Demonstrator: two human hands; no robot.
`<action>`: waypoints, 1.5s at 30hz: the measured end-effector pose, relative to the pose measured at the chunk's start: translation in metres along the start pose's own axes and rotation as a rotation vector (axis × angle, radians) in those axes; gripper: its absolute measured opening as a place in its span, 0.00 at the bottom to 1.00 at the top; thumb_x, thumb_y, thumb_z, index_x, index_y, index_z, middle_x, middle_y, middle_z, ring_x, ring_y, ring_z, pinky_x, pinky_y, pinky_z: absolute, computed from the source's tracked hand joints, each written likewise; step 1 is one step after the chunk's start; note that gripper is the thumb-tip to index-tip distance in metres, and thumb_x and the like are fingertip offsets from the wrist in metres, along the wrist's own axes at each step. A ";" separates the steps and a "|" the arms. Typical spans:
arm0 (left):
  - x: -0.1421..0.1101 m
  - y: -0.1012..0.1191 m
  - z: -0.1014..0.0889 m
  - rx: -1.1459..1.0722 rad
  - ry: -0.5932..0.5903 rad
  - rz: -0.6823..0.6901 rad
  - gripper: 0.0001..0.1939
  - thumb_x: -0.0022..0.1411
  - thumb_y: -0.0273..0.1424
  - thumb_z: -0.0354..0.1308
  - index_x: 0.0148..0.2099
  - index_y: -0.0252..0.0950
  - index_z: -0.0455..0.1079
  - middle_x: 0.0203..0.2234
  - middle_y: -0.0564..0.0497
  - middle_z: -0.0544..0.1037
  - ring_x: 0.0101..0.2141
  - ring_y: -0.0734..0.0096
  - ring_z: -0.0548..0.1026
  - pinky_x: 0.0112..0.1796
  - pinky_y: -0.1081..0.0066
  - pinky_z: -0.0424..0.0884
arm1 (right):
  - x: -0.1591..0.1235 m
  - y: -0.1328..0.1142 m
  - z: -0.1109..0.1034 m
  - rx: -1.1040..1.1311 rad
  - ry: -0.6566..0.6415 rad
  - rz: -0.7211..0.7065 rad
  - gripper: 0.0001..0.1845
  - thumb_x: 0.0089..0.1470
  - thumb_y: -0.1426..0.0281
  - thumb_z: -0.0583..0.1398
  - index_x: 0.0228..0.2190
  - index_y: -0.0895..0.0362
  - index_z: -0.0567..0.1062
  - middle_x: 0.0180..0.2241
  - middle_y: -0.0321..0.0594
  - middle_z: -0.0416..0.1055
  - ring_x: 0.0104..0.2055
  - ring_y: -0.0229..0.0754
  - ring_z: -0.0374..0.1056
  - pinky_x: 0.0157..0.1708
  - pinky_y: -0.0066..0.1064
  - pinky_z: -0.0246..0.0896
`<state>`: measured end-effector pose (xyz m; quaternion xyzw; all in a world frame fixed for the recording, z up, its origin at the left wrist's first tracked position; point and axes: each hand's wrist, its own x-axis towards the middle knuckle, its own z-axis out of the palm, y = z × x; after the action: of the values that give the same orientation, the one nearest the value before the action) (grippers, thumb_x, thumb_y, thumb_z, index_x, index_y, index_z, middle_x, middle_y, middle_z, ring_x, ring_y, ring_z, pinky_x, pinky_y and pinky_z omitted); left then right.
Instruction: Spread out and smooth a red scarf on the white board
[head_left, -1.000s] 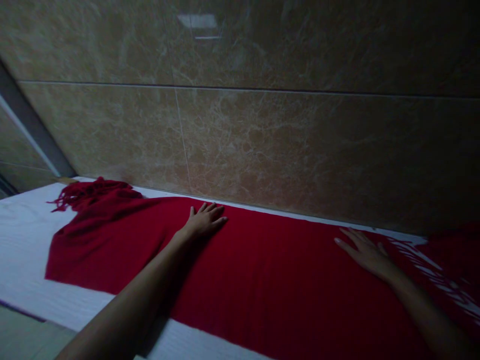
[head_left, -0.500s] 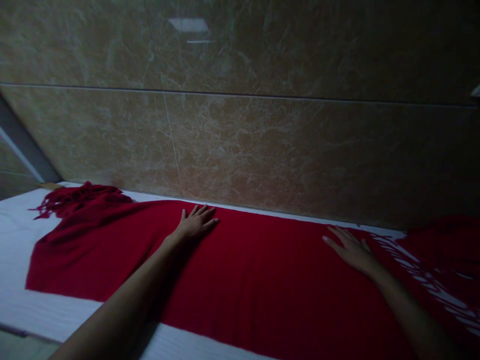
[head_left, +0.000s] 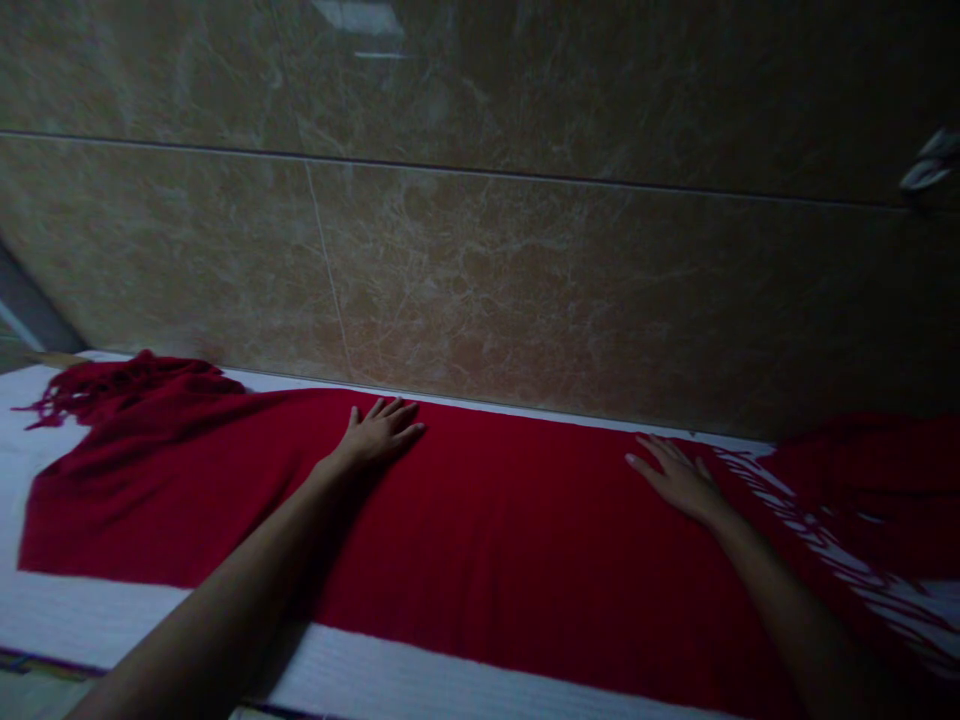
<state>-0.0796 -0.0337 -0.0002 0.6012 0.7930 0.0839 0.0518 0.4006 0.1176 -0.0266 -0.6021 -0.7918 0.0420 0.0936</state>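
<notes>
- Wall (head_left: pixel 487 260): glossy marbled brown tiles, pale veining, straight joints; reflects a light.
- White surface (head_left: pixel 75 610): long, faintly ribbed, set along the wall's foot.
- Red scarf (head_left: pixel 525 530): soft matte fabric, laid lengthwise on the white surface; mostly flat in the middle, creased towards the left.
- Red cloth (head_left: pixel 885 480): loose dark heap at the far right, beside the scarf's fringed end.
- Fringe (head_left: pixel 82 390): twisted strands, bunched at the scarf's left end.
- Left hand (head_left: pixel 379 430): palm down, fingers spread, resting on the scarf near its wall-side edge; grips nothing.
- Right hand (head_left: pixel 675 475): palm down, opened out, thumb apart, on the scarf near the right-hand fringe; grips nothing.
</notes>
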 end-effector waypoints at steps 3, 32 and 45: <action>0.000 0.000 0.000 -0.001 0.002 0.005 0.38 0.68 0.56 0.39 0.72 0.45 0.53 0.72 0.45 0.50 0.71 0.44 0.44 0.63 0.31 0.41 | 0.001 0.003 0.002 0.008 -0.001 -0.008 0.35 0.64 0.49 0.45 0.66 0.51 0.60 0.70 0.46 0.52 0.72 0.57 0.45 0.66 0.65 0.40; 0.002 -0.001 0.002 0.033 0.002 -0.021 0.36 0.69 0.54 0.39 0.73 0.46 0.49 0.72 0.46 0.48 0.71 0.46 0.42 0.64 0.32 0.41 | -0.002 0.002 -0.002 0.066 0.060 -0.037 0.32 0.63 0.52 0.50 0.64 0.50 0.65 0.68 0.44 0.57 0.71 0.57 0.49 0.66 0.64 0.42; -0.002 -0.007 -0.003 -0.152 0.183 0.055 0.35 0.65 0.48 0.47 0.69 0.37 0.60 0.66 0.41 0.66 0.67 0.45 0.57 0.63 0.39 0.51 | 0.001 0.006 0.000 0.081 0.031 -0.022 0.34 0.63 0.51 0.51 0.65 0.52 0.63 0.69 0.44 0.54 0.72 0.55 0.47 0.68 0.63 0.38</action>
<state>-0.0860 -0.0374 0.0011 0.6068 0.7690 0.1998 0.0225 0.4061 0.1199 -0.0276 -0.5895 -0.7946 0.0635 0.1306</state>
